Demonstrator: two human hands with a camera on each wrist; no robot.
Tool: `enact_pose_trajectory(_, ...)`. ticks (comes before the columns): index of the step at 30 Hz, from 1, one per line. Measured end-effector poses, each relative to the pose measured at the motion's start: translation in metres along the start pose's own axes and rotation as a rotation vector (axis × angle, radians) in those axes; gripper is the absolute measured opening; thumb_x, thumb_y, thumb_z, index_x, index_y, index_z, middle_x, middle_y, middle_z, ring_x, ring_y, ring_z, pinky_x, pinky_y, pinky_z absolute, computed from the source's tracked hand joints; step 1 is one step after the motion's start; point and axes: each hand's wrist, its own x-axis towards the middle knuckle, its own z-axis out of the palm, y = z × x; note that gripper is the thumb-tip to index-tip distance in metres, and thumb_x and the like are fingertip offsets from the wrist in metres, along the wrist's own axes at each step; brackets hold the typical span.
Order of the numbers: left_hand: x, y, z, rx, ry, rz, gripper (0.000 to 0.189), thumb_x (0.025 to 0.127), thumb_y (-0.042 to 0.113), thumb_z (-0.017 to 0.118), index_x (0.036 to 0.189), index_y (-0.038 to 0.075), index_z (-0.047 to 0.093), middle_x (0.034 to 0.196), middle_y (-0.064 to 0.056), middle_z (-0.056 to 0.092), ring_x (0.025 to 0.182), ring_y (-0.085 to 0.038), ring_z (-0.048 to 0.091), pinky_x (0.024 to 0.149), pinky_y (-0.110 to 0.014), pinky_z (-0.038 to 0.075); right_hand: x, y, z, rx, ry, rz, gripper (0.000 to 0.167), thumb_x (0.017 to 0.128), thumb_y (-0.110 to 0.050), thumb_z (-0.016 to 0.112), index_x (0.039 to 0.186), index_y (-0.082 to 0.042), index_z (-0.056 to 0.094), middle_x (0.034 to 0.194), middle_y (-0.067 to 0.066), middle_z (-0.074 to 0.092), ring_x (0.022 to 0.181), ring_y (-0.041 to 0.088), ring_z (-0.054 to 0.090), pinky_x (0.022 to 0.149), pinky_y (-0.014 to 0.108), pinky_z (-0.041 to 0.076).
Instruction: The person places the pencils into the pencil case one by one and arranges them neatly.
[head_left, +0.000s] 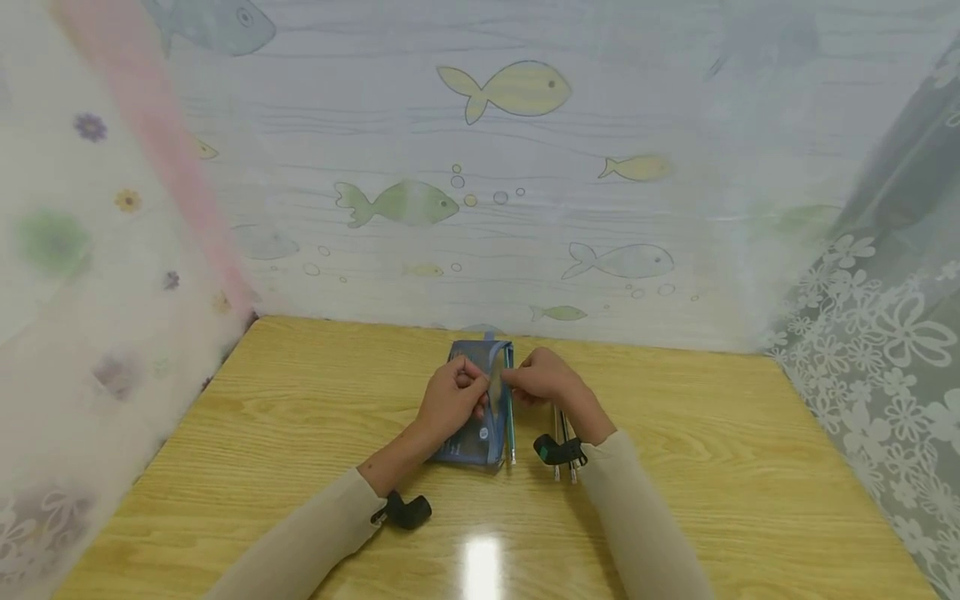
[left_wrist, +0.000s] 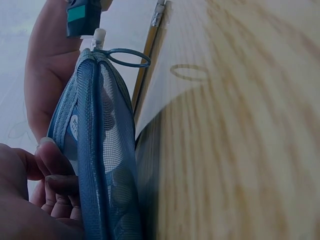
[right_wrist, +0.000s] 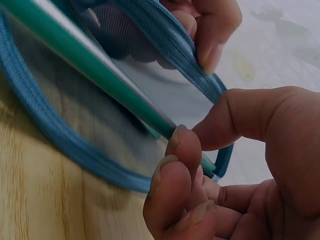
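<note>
A blue mesh zip pencil case [head_left: 461, 442] lies on the table with its zip side gaping toward the right. My left hand [head_left: 454, 393] pinches the upper edge of that opening between thumb and fingers. In the right wrist view, a shiny green pencil [right_wrist: 107, 75] runs along the opening, within the blue zip edges. My right hand [head_left: 546, 379] pinches this pencil near one end, thumb against fingertips. The pencil's white eraser [left_wrist: 99, 35] pokes out at the case's near end in the left wrist view.
More pencils [head_left: 557, 468] lie on the wooden table [head_left: 300, 417] below my right wrist, eraser ends toward me. A loop [left_wrist: 131, 57] sticks out from the case's near end. A fish-print curtain [head_left: 510, 275] hangs along the table's back edge.
</note>
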Motion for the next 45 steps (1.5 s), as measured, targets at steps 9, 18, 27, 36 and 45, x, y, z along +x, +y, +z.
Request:
enact_pose_trajectory(9, -0.002, 0.0, 0.0, -0.008, -0.004, -0.001, 0.008, 0.104, 0.004, 0.061, 0.097, 0.002, 0.06, 0.072, -0.009, 0.067, 0.054, -0.018, 0.061, 0.057, -0.033, 0.059, 0.003, -0.003, 0.005, 0.037, 0.033, 0.036, 0.043, 0.102, -0.03, 0.063, 0.067, -0.006, 0.072, 0.064, 0.003, 0.067, 0.057, 0.015, 0.062, 0.057, 0.028, 0.053)
enact_pose_trajectory(18, -0.002, 0.002, 0.0, 0.007, 0.006, -0.003, 0.008, 0.104, 0.004, 0.062, 0.097, 0.003, 0.061, 0.071, -0.008, 0.067, 0.054, -0.017, 0.061, 0.057, -0.033, 0.059, 0.009, -0.001, 0.012, 0.088, 0.082, 0.027, 0.042, 0.1, -0.031, 0.063, 0.067, -0.006, 0.072, 0.065, 0.004, 0.07, 0.057, 0.017, 0.066, 0.059, 0.031, 0.058)
enact_pose_trajectory(27, -0.001, 0.003, 0.001, 0.009, -0.002, -0.007, 0.008, 0.105, 0.005, 0.061, 0.097, 0.002, 0.061, 0.073, -0.009, 0.068, 0.054, -0.017, 0.062, 0.057, -0.03, 0.058, 0.009, -0.002, 0.017, 0.048, 0.074, 0.001, 0.042, 0.098, -0.028, 0.061, 0.067, -0.002, 0.074, 0.063, 0.004, 0.07, 0.055, 0.016, 0.067, 0.053, 0.029, 0.052)
enact_pose_trajectory(36, 0.0, 0.003, 0.001, 0.025, 0.0, -0.014, 0.009, 0.106, 0.006, 0.061, 0.097, 0.003, 0.061, 0.073, -0.009, 0.068, 0.054, -0.017, 0.062, 0.058, -0.031, 0.058, 0.009, -0.002, 0.018, 0.061, 0.047, -0.006, 0.042, 0.098, -0.025, 0.059, 0.069, 0.0, 0.075, 0.063, 0.004, 0.072, 0.055, 0.016, 0.069, 0.052, 0.029, 0.053)
enact_pose_trajectory(45, -0.001, 0.002, 0.001, 0.013, -0.005, -0.003, 0.008, 0.106, 0.006, 0.061, 0.098, 0.002, 0.06, 0.073, -0.009, 0.067, 0.055, -0.017, 0.062, 0.058, -0.033, 0.058, 0.005, -0.001, 0.017, 0.082, 0.026, -0.02, 0.041, 0.102, -0.025, 0.058, 0.08, 0.003, 0.077, 0.072, 0.009, 0.077, 0.063, 0.021, 0.075, 0.062, 0.035, 0.062)
